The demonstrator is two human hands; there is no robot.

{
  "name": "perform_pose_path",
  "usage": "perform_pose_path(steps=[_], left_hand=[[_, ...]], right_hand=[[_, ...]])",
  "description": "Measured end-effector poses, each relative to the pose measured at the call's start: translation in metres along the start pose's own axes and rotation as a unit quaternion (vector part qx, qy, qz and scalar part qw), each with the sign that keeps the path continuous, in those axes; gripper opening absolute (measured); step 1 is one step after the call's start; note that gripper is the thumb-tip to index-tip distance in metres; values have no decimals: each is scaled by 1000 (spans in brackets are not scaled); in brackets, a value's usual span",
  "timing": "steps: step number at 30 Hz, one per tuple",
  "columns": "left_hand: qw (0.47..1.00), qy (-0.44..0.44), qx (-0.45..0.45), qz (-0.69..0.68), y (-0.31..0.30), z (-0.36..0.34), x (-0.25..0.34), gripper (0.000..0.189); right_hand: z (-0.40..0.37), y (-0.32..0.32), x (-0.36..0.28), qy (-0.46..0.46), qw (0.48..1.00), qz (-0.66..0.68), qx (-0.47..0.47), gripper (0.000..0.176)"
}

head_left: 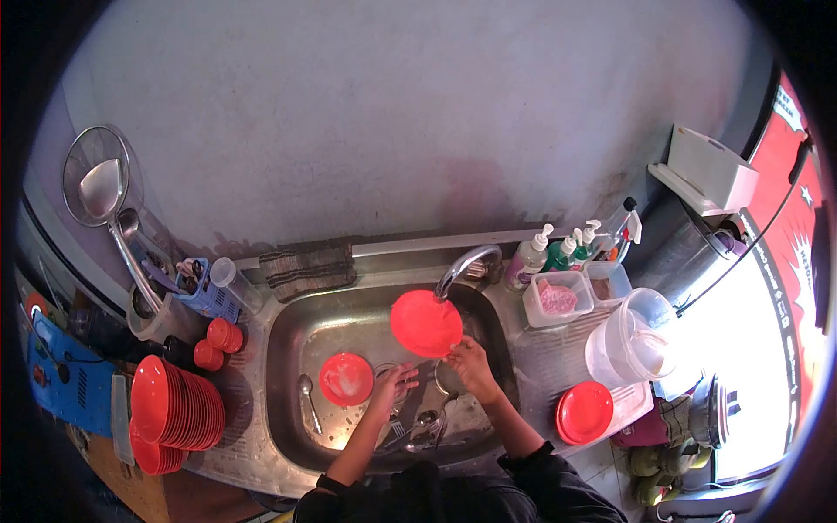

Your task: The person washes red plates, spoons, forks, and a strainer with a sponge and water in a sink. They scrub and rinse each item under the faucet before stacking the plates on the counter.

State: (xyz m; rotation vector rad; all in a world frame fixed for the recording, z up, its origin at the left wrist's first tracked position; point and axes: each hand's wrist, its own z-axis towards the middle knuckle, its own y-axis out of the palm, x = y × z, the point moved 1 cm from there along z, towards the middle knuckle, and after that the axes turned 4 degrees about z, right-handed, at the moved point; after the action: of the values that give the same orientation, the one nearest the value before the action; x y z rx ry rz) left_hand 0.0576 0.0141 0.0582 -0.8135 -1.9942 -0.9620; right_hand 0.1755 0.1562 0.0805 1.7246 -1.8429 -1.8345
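The red plate (425, 322) is just below the faucet (467, 264) spout, over the sink (318, 324). Your right hand (472, 364) pinches its lower-right rim. It is nearly round, so its long axis is unclear; one broad face points up toward you. Your left hand (397, 384) is loosely spread, near the soapy red dish (346, 379) in the basin.

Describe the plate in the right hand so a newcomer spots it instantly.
Find the steel sink, then the curved faucet at its far edge. Right by the faucet is a round red plate, its edge gripped by the right hand. Unlike the red dish lying in the sink, it is held up.
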Motion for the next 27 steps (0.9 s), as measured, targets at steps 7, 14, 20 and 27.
perform_pose_path(steps=[7,14,20,27], left_hand=[[1000,-6,26,11,-2,-3,1,37],[1000,5,10,-29,-10,1,-9,34],[998,-29,23,-45,-29,12,-32,34],[940,-153,278,-120,-108,31,-109,33]], right_hand=[[-1,9,0,-134,985,-109,-9,34],[-2,6,-7,-261,922,-282,43,33],[-9,9,-14,-290,882,-363,80,29],[3,-11,-8,-290,862,-410,72,31]])
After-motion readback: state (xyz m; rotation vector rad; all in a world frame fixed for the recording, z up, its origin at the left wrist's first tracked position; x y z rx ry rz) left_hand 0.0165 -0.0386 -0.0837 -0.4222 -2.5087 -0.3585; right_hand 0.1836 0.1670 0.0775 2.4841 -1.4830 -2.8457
